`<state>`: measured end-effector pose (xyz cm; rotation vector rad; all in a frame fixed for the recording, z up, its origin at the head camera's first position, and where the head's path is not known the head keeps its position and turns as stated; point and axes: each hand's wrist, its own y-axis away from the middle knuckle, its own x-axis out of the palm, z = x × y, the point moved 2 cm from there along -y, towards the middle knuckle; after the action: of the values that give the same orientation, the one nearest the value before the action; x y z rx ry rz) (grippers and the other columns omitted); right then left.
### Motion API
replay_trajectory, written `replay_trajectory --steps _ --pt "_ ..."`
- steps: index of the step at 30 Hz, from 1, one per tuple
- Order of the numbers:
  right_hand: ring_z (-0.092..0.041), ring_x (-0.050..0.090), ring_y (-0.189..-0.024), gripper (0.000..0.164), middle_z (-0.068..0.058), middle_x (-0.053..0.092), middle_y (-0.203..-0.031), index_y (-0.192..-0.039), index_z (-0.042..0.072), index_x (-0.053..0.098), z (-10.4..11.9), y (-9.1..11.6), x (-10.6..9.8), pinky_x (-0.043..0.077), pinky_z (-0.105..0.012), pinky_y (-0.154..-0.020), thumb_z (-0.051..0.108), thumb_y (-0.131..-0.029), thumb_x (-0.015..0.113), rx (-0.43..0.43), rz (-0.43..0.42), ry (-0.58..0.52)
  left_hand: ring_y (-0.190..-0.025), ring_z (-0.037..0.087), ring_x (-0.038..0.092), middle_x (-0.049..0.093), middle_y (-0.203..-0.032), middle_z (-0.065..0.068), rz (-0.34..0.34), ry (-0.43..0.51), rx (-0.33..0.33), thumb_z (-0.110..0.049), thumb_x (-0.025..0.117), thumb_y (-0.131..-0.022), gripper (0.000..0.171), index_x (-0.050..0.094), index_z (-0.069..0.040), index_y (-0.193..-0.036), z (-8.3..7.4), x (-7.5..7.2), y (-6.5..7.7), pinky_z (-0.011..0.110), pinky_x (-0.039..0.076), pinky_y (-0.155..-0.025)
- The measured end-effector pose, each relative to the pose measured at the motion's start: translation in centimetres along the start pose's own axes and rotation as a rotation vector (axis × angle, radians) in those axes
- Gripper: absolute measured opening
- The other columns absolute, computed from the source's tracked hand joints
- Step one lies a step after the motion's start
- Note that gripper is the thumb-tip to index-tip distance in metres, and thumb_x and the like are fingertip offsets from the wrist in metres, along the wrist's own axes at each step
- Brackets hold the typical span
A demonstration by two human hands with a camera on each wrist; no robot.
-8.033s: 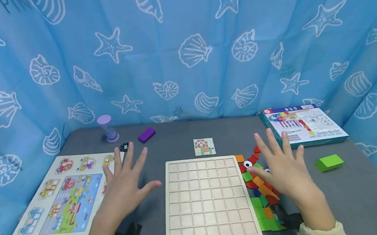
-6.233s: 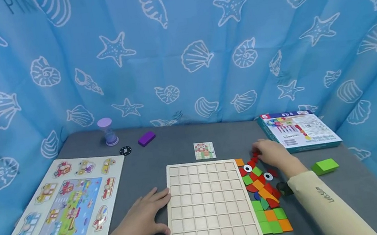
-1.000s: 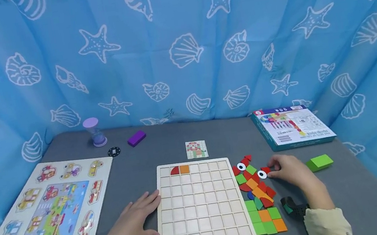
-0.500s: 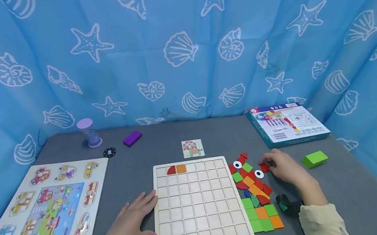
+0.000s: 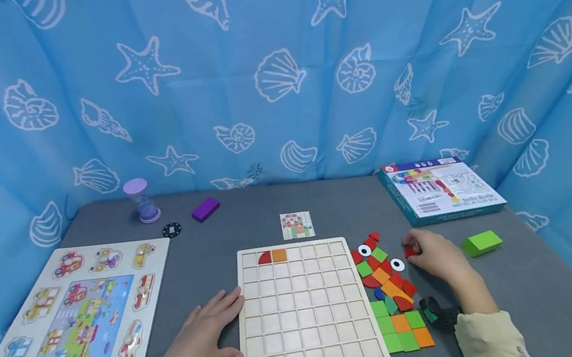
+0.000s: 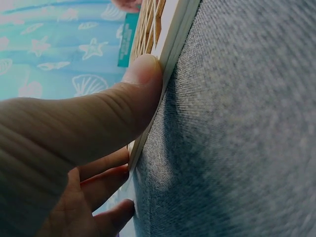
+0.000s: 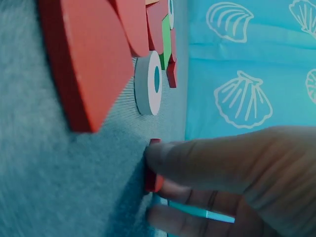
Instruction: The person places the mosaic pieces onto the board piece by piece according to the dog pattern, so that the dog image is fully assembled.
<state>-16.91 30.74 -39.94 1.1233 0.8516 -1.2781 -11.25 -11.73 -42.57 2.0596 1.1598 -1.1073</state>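
Note:
The wooden grid board (image 5: 303, 301) lies flat in the middle of the table. In its far row sit a red quarter-circle tile (image 5: 265, 258) and an orange square tile (image 5: 279, 255), side by side. My left hand (image 5: 198, 337) rests along the board's left edge with fingers extended; the thumb (image 6: 140, 74) touches the rim. To the right of the loose tiles, my right hand (image 5: 437, 253) pinches a small red tile (image 7: 154, 181) between thumb and fingers, low over the cloth. A round white eye tile (image 7: 148, 84) lies close by, apart from the pinched tile.
Loose green, orange and red tiles (image 5: 402, 324) lie against the board's right side. A small pattern card (image 5: 297, 226) lies behind it. Around are a vehicle puzzle board (image 5: 152, 261), sand timer (image 5: 143, 201), black chip (image 5: 172, 230), purple block (image 5: 205, 209), box (image 5: 441, 190) and green block (image 5: 482, 243).
Since the earliest frames, a red and an orange tile have come onto the board. Over the last second, my right hand has drawn a red tile away from the eye tile; my left stays put.

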Motion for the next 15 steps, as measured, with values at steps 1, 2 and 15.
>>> replay_trajectory --steps 1,2,15 --pt "-0.021 0.047 -0.071 0.031 -0.007 0.053 -0.079 -0.102 0.001 0.058 0.0 0.0 0.0 0.043 -0.034 -0.061 0.016 -0.076 0.068 0.007 -0.001 -0.003 -0.132 0.028 0.023 0.03 -0.144 -0.001 -0.003 0.001 0.001 -0.036 0.077 -0.058 0.089 0.039 -0.013 -0.135 0.0 0.0 0.0 0.064 0.017 -0.096" --pt "-0.021 0.047 -0.072 0.033 -0.009 0.054 -0.081 -0.103 0.0 0.059 0.1 -0.1 0.0 0.044 -0.035 -0.063 0.017 -0.076 0.068 0.016 -0.001 -0.004 -0.132 0.028 0.023 0.03 -0.144 -0.001 -0.005 0.002 0.004 -0.036 0.077 -0.058 0.089 0.039 -0.013 -0.135 0.0 0.0 0.1 0.064 0.017 -0.096" --pt "-0.017 0.05 -0.072 0.024 -0.004 0.057 -0.083 -0.096 0.006 0.063 6.0 0.6 -1.5 0.045 -0.029 -0.059 0.018 -0.076 0.069 -0.197 -0.144 -0.064 -0.132 0.029 0.022 0.028 -0.145 0.0 0.018 0.015 0.015 -0.038 0.075 -0.061 0.087 0.038 -0.012 -0.136 0.2 0.0 0.1 0.064 0.018 -0.096"
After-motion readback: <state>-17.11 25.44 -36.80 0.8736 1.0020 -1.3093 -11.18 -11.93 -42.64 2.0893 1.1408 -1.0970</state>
